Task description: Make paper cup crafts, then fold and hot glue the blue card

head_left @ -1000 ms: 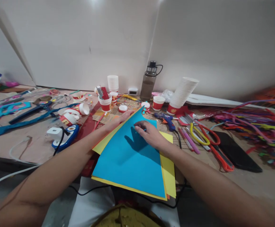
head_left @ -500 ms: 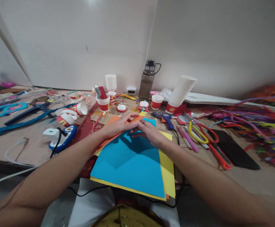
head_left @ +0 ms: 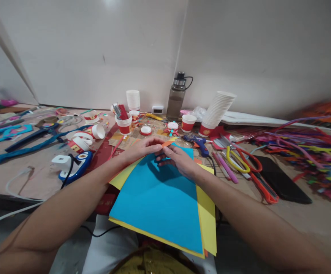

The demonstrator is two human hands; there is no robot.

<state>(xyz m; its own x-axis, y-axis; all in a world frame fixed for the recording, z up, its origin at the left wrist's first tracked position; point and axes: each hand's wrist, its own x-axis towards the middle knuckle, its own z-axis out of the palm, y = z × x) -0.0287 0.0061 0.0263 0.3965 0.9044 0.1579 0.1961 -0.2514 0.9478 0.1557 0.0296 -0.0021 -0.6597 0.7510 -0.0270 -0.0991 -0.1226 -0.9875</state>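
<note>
A stack of coloured paper sheets lies in front of me, with a blue sheet (head_left: pixel 159 205) on top and yellow sheets (head_left: pixel 206 213) showing around it. My left hand (head_left: pixel 147 148) reaches over the far part of the stack, its fingertips pinching a piece of orange paper (head_left: pixel 168 143). Opposite it, my right hand (head_left: pixel 176 156) has its thumb and bent fingers on the same orange paper. Most of that orange piece is hidden by the hands. Both hands cast a shadow on the blue sheet.
To the right lie a glue gun (head_left: pixel 201 144), scissors (head_left: pixel 239 160), a red cutter (head_left: pixel 265 188) and a black phone (head_left: pixel 283 179). Paper cups (head_left: pixel 218 110) and a bottle (head_left: pixel 176 99) stand behind. Left are a charger plug (head_left: pixel 62 163) and cables.
The stack has slid slightly toward me and to the right. Less orange paper shows beside my left hand, and more of the blue sheet is uncovered. The hands stay close together.
</note>
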